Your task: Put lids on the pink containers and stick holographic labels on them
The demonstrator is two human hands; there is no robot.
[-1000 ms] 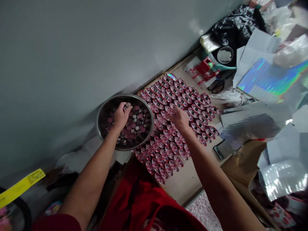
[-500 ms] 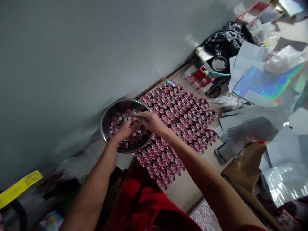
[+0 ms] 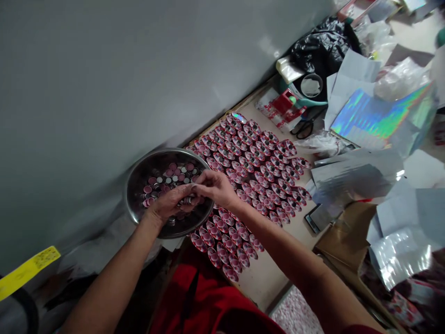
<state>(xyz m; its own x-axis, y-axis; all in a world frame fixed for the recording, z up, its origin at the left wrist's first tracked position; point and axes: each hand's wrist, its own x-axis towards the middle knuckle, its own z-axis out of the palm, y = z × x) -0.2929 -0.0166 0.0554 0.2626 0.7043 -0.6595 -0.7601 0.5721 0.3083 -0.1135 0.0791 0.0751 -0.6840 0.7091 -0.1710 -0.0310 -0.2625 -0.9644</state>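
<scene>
Over a steel bowl [image 3: 129, 197] heaped with pink and silvery round discs [image 3: 170, 172], my two hands meet at the fingertips. My left hand [image 3: 172, 202] is closed around a small row of discs [image 3: 187, 200] by its fingers. The thumb and fingers of my right hand [image 3: 217, 188] pinch together against the left fingertips, above the bowl's right rim. What the right fingers hold is too small to make out. Right of the bowl lie rows of red-and-pink oval printed pieces [image 3: 246, 163]; many carry a pink disc, others a dark round spot.
A grey wall [image 3: 104, 83] runs behind the bowl. Scissors [image 3: 304, 130], a red-and-white packet [image 3: 283, 109], a phone-like dark object [image 3: 312, 222] and a cardboard box [image 3: 342, 241] lie right of the rows. Farther right are a holographic sheet [image 3: 375, 116] and plastic sheets.
My right hand has moved left from the oval pieces to the bowl and met my left hand. The view has shifted slightly, and the hands have turned closer together.
</scene>
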